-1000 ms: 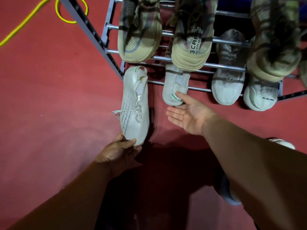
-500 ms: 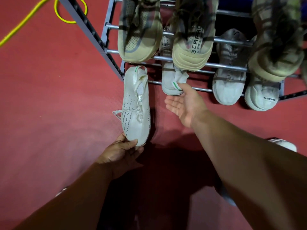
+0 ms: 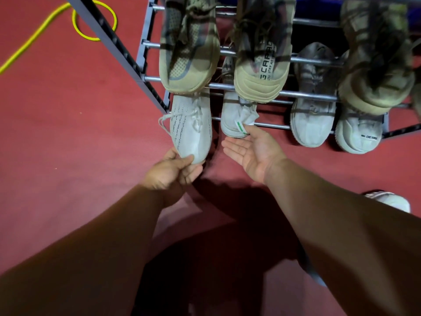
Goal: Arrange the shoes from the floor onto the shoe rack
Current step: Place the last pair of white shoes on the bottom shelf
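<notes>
A: Pinching what was the left hand [image 3: 173, 171]?
B: The white shoe [image 3: 191, 128], by its toe; heel at the shoe rack's [image 3: 109, 37] front left corner.
A: The right hand [image 3: 252, 153]?
B: Palm up, fingers straight, thumb touching the neighbouring shoe [image 3: 234, 117].

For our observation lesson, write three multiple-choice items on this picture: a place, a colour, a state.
1. Where does the yellow cable lie? A on the red floor left of the shoe rack; B on a shelf; C in a hand.
2. What colour is the tab beside the right hand? A blue; B green; C orange.
3. What is the left hand doing? A lying flat on the floor; B gripping the toe of the white knit shoe; C making an empty fist.
Answers: 1 A, it loops beside the rack; 2 B, a green stripe shows on white; 3 B, thumb and fingers curl round the toe.
</notes>
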### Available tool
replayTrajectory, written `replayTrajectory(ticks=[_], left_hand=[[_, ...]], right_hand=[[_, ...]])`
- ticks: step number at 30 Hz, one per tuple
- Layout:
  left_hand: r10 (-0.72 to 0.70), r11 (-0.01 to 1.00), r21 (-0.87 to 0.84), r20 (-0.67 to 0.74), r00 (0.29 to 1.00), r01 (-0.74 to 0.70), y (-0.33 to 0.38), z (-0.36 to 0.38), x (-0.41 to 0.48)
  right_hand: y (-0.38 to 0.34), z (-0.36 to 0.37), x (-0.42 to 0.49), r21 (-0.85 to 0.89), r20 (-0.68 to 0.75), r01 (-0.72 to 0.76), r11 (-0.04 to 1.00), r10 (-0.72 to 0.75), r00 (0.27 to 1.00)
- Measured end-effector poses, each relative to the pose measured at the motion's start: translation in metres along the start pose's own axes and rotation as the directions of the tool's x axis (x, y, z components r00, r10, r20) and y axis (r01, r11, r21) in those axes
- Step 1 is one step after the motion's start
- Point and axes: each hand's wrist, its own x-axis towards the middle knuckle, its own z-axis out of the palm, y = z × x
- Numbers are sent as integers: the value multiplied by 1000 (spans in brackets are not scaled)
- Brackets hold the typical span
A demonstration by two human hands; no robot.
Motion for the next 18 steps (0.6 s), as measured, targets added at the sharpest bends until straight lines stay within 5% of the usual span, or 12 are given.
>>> replayTrajectory(ticks=[10,18], left_hand=[[-98,995,20,-130,987,102,29,43,35],[-39,999,28,-152,988,44,47,49,46]], right_hand=[[1,0,4,3,-6,8,1000,-8,1000],[-11,2,10,1,11,1,1000,-1,1000]])
